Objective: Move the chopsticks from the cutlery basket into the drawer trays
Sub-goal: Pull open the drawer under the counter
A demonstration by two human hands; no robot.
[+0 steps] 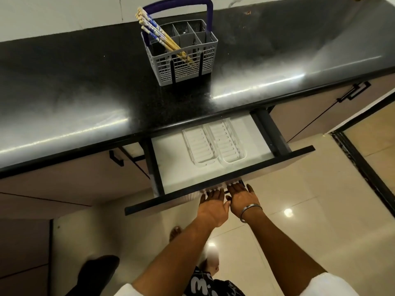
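Table (pixel 85 82): black, glossy, ran across the upper view against a pale wall. Floor (pixel 299 221): cream tiles with light glare, below the cabinet fronts. Drawer (pixel 213 167): stood pulled out beneath the table edge, white inside, dark front panel nearest the person. Basket (pixel 183 58): grey plastic grid with a blue hoop handle, stood upright on the table behind the drawer, divided into compartments. Trays (pixel 213 146): two white ribbed trays, lay side by side, touching, in the right half of the drawer. Chopsticks (pixel 158 35): a bundle of wooden sticks with blue-and-white patterned tops, leaned to the left in the basket's front-left compartment, tops well above the rim; none lay in the trays. Left hand (pixel 212 205): palm down at the drawer front, fingers reaching under its lip by the handle; fingertips hidden, so the grip could not be told. Right hand (pixel 242 199): just beside the left, likewise at the drawer front, fingertips hidden, grip unclear. Bangle (pixel 250 212): thin metal, on the right wrist.
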